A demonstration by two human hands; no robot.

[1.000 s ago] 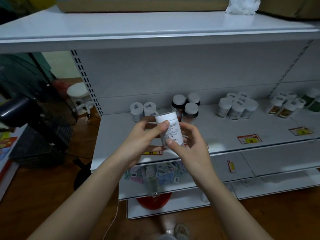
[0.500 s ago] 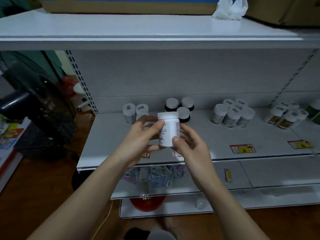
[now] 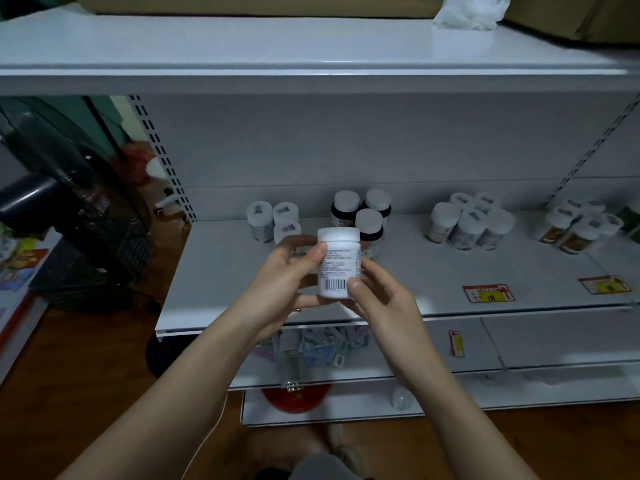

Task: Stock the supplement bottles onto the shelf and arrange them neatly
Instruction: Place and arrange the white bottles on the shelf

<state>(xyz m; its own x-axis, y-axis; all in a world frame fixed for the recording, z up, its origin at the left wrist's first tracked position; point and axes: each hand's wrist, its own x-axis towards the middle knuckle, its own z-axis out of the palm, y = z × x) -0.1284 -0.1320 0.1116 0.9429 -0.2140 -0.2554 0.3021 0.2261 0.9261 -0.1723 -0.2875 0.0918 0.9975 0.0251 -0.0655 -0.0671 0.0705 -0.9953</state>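
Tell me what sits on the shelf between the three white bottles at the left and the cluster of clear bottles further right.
In the head view, three dark bottles with white caps stand between them; the held white bottle partly covers the front one.

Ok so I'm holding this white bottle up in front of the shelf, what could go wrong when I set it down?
The white bottle is pinched only by the fingertips of the left hand and right hand, so it might slip. The dark bottles stand right behind it and could be knocked over.
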